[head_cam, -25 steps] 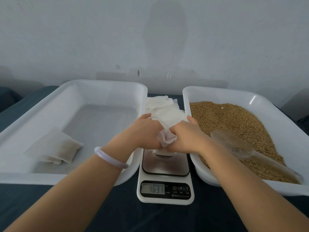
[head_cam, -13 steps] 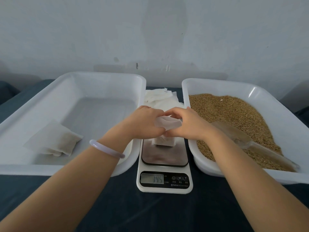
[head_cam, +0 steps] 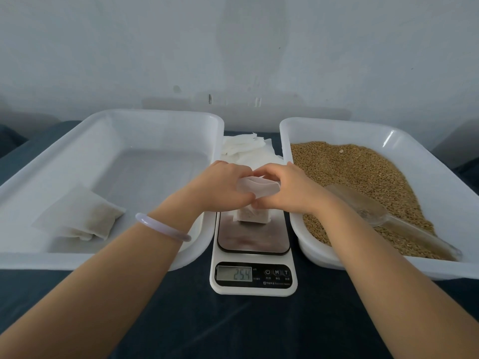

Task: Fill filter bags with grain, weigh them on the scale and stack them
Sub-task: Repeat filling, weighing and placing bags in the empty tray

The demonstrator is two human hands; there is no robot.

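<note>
Well, over the scale [head_cam: 252, 242] the left hand [head_cam: 223, 187] and the right hand [head_cam: 293, 189] each pinch the open top of a filter bag [head_cam: 252, 216]. Its filled bottom stands on the platform. The display [head_cam: 234, 273] shows 254. One filled bag [head_cam: 83, 218] lies in the left tray [head_cam: 155, 115]. Grain [head_cam: 350, 167] and a scoop [head_cam: 375, 211] sit in the right tray [head_cam: 337, 125].

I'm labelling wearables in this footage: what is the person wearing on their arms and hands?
Both forearms are bare, no sleeves in view; neither left hand nor right hand is gloved. A smooth pale lilac bangle circles the left wrist; the right wrist is bare.
</note>
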